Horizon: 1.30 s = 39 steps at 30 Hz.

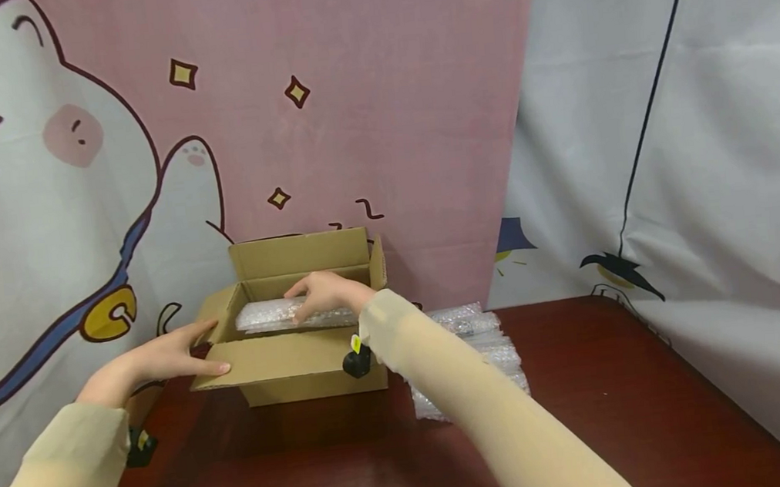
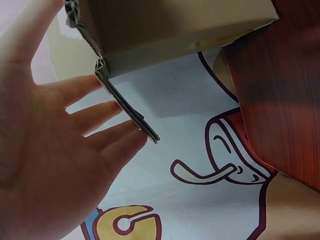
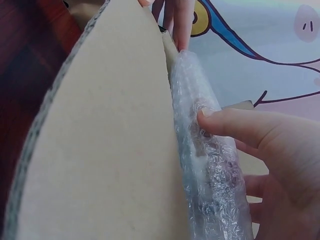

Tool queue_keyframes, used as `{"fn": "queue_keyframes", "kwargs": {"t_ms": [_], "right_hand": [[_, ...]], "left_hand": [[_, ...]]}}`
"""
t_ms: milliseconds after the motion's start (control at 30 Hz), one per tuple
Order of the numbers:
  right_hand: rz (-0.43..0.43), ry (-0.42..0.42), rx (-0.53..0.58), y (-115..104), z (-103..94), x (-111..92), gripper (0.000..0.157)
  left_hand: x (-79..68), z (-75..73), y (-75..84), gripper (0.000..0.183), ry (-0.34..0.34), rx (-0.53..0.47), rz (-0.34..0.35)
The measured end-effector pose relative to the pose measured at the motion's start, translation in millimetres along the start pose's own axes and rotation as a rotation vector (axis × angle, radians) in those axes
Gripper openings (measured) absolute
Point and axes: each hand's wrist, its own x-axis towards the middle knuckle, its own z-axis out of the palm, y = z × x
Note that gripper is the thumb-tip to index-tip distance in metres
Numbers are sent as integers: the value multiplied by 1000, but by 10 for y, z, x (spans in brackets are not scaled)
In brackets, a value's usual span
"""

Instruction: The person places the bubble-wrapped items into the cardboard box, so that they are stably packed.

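An open cardboard box (image 1: 315, 387) stands on the table with its flaps spread. Inside its top lies a bubble-wrapped package (image 1: 264, 314), clear and crinkled. My right hand (image 1: 325, 292) reaches in from the right and holds it; in the right wrist view the thumb lies on one side of the package (image 3: 215, 170) and the fingers on the other. What the wrap encloses cannot be made out. My left hand (image 1: 153, 361) touches the box's left corner, thumb on the front flap (image 1: 282, 358). Its fingers stretch out against the left flap (image 2: 125, 107).
Right of the box, several bubble-wrapped packages (image 1: 500, 354) lie together on the dark red table (image 1: 583, 381), partly behind my right sleeve. A printed cloth (image 1: 394, 135) with a cartoon cat hangs close behind the box.
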Motion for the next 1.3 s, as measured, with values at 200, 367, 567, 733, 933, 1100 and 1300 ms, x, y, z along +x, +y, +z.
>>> {"fn": "queue_keyframes", "kwargs": {"t_ms": [200, 367, 567, 733, 933, 1100, 1300], "right_hand": [[6, -12, -10, 59, 41, 47, 51], [23, -18, 4, 101, 63, 67, 51], [30, -21, 29, 106, 75, 66, 52], [32, -36, 20, 87, 92, 58, 51], [40, -46, 10, 85, 106, 54, 50], [48, -57, 6, 98, 118, 58, 50], [46, -82, 15, 107, 131, 60, 49]], "left_hand": [[1, 4, -7, 101, 10, 2, 2], [13, 8, -14, 101, 12, 0, 3], [22, 3, -15, 101, 10, 2, 2], [20, 2, -16, 101, 11, 1, 4], [19, 2, -17, 102, 12, 2, 1], [17, -1, -14, 101, 10, -4, -1], [16, 1, -12, 102, 6, -2, -7]]}}
